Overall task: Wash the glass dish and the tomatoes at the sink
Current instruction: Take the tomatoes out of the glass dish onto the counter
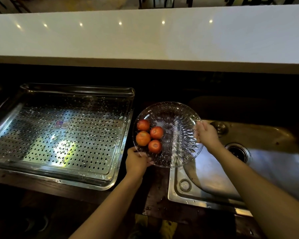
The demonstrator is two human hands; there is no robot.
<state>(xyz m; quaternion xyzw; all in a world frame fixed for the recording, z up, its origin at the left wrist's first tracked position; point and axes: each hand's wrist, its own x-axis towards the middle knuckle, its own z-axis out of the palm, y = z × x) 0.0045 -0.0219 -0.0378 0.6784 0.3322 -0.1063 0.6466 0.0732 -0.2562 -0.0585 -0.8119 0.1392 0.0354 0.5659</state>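
The sink (205, 185) lies below the right hand (206, 133), the perforated tray (76, 88) left of the left hand (136, 161). Both hands grip the glass dish (178, 135) by its rim between them; tomatoes (156, 132) cluster nearer the left hand. Holding it level should stop them rolling.

Centre frame, the clear glass dish (181, 135) shows a radiating starburst of ridges; its tomatoes (156, 132) are orange-red. At left, the silver tray (41, 152) is dotted with holes, with a red-and-blue label (62, 125). The upper desk (145, 37) is white.
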